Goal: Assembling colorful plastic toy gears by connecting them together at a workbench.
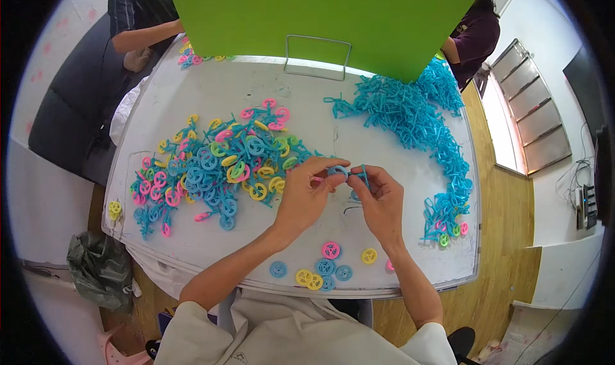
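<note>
Currently blue wheel (337, 170) w/in L grip (305, 194), stem (364, 171) w/in R grip (382, 203).

Table (256, 83), from its middle: panel (333, 19) at 12 o'clock | rod heap (397, 112) from 1 to 4 | loose wheels (325, 267) lie at 6, by the near edge | wheel heap (206, 160) at 9 | off table: bag (99, 272) at 8, seat (70, 102) at 10

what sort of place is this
Probably a shared workroom: a white table holds a heap of blue plastic pieces and a pile of colourful wheels, with other people near its far side.
</note>
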### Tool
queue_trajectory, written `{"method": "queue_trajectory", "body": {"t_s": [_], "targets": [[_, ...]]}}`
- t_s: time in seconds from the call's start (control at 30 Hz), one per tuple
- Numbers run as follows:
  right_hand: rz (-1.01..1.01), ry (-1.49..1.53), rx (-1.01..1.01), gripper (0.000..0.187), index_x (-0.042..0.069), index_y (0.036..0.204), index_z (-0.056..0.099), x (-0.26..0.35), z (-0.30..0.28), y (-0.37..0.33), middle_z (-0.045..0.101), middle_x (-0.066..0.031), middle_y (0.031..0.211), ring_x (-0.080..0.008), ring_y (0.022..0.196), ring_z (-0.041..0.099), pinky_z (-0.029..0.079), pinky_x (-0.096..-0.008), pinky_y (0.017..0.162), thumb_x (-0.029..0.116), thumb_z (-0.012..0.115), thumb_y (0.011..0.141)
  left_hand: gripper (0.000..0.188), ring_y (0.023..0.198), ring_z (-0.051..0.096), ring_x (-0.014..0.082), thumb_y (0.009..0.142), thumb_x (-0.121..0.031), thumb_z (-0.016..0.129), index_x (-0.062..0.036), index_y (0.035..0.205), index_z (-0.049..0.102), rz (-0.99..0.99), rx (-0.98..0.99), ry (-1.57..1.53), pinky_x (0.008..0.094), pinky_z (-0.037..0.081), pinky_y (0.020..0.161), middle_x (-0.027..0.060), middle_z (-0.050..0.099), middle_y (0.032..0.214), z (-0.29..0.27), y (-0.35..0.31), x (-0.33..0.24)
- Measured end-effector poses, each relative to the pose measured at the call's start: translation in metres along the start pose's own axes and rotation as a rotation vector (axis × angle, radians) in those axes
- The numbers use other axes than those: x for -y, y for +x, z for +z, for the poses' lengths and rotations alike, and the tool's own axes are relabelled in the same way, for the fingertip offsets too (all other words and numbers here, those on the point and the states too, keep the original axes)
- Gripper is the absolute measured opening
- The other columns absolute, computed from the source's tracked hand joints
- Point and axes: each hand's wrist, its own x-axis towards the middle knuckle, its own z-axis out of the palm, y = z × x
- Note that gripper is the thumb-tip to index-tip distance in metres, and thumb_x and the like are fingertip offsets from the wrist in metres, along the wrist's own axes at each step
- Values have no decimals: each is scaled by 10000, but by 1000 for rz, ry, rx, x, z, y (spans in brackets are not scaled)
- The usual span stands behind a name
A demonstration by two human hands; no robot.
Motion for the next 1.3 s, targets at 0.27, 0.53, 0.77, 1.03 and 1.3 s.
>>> {"method": "queue_trajectory", "body": {"t_s": [0.27,0.53,0.77,1.03,1.3], "targets": [[-67,-140,56,162,-40,1033,627,-6,2,-5,654,-63,940,-87,838,607,485,-198,723,-2,636,876,135,784,590,94,878,5,588,4,1009,618,-56,45,13,231,489,689,47,649,884,-5,1,11],[107,29,77,283,-38,1125,575,-2,-2,-1,676,-109,899,-148,825,665,496,-228,692,44,660,868,155,731,546,102,839,61,592,-7,973,630,147,-73,128,244,436,648,41,620,846,4,-4,7],[154,41,160,317,-39,1156,556,-2,-10,2,678,-113,910,-147,828,670,511,-232,695,68,661,877,191,727,524,94,833,69,594,-34,984,650,154,-72,185,222,404,617,44,613,855,7,-6,6],[123,79,12,302,-10,1176,556,1,-5,4,682,-95,883,-124,810,663,512,-228,696,36,633,888,278,803,628,160,884,71,505,-28,1111,629,128,57,204,261,502,728,99,642,898,-2,-3,6],[-175,-358,59,181,1,1012,649,4,-10,3,698,-79,893,-142,814,675,530,-256,721,-20,664,833,262,813,640,135,917,-3,537,-14,1165,621,-3,11,-110,254,525,734,89,670,927,-4,1,9]]}}
